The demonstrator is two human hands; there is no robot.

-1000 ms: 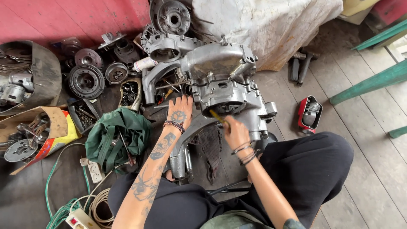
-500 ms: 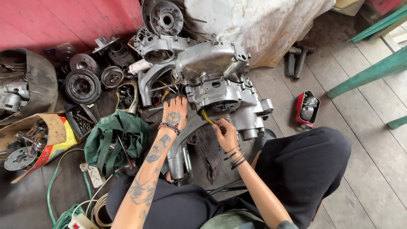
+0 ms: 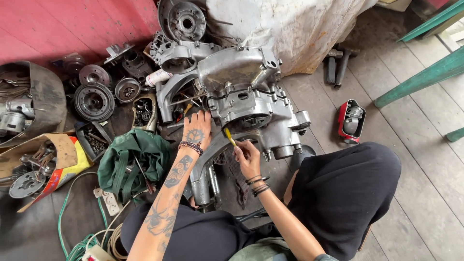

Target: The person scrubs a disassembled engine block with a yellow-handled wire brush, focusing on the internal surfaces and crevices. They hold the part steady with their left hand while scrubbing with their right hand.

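A grey metal engine case [image 3: 244, 92] lies on the floor in front of me. My left hand [image 3: 197, 129] rests flat on its lower left side, fingers spread, holding nothing. My right hand [image 3: 247, 158] grips a yellow-handled tool [image 3: 229, 137] whose tip points up at the underside of the case. A curved grey metal arm [image 3: 208, 162] runs from the case down between my forearms.
Several round metal parts and housings [image 3: 94, 99] lie against the red wall. A green cloth bag [image 3: 133, 157] sits to the left, a cardboard box of parts [image 3: 36, 162] beyond it. A red-edged part [image 3: 351, 121] lies right. Green cable and a power strip [image 3: 99, 239] lie near my knee.
My right hand has drawn back down and left from the case with the yellow tool. The left hand stays on the case. The view has shifted slightly.
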